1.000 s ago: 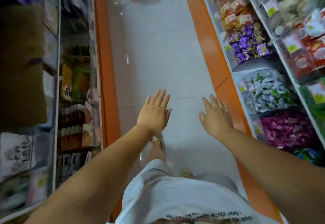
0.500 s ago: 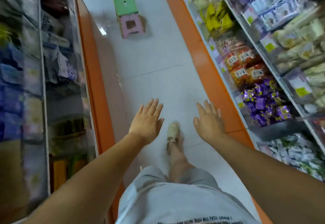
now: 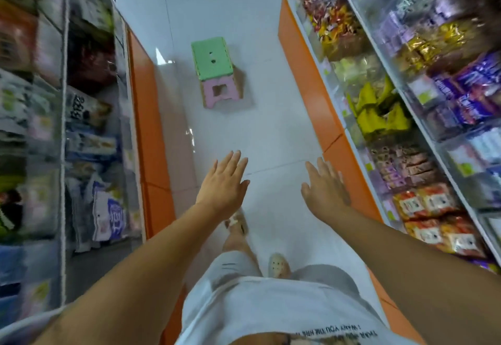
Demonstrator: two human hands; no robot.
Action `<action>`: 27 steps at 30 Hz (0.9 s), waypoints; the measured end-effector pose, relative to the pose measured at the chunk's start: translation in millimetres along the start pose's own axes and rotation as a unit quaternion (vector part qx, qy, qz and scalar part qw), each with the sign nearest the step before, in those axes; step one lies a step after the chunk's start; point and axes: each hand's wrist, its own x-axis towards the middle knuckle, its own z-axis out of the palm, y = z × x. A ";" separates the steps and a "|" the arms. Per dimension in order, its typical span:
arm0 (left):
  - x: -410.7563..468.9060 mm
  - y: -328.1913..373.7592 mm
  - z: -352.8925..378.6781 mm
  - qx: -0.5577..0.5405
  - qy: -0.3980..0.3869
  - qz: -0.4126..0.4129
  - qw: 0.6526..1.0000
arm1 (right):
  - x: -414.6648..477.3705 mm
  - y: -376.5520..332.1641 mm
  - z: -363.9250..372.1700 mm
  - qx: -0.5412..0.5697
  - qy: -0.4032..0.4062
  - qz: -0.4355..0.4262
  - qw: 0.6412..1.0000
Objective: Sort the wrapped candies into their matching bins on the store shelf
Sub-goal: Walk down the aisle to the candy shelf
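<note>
Hands first: the left hand [image 3: 223, 183] and right hand [image 3: 326, 188] reach forward over the white floor [image 3: 244, 133], fingers straight and spread, holding nothing. Wrapped candies [image 3: 379, 111] fill clear bins [image 3: 329, 69] on the right-side shelf [image 3: 401, 95]. Ahead stands a green-topped stool [image 3: 212, 64].

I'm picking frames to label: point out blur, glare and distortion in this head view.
Head view: motion blur smears the left shelf and the right shelf at its top; the stool, left hand and right hand look sharp; glare streaks the floor beside the stool; the wide lens bows the shelf edges.
</note>
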 end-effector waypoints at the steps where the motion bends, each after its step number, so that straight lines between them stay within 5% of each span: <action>1: 24.6 -14.3 -8.2 0.003 0.001 0.003 1.000 | 25.7 -8.5 -8.9 -0.001 0.005 0.001 1.000; 12: 274.3 -114.6 -138.4 0.050 -0.036 0.092 0.994 | 240.6 -87.9 -119.1 0.046 0.036 0.077 0.995; 27: 558.9 -103.2 -244.8 0.072 -0.029 0.205 0.976 | 459.8 -57.9 -233.8 0.060 0.048 0.169 0.983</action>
